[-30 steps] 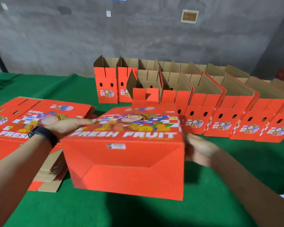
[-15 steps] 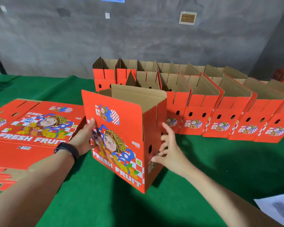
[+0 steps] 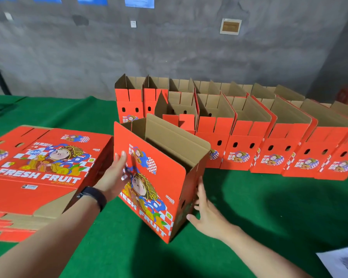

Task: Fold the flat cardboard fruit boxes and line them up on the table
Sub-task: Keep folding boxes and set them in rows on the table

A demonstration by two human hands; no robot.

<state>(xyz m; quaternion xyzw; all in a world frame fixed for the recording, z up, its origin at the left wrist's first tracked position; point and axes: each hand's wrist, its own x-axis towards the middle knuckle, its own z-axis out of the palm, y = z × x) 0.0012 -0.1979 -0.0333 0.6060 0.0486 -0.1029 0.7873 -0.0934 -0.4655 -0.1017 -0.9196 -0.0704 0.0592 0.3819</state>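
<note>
Head view — left hand [image 3: 117,175] and right hand [image 3: 206,214] press flat-fingered against upright box [image 3: 161,199].

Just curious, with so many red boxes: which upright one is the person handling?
The upright box standing alone in front of the rows; the left hand touches its printed face, the right hand its side.

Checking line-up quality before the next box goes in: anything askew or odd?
Yes. The nearest box, between the left hand and right hand, stands upright but turned diagonally to the row of folded boxes, not yet in line. The front row's left end box has a side flap splaying outward, unlike its neighbours. No damage visible.
</note>
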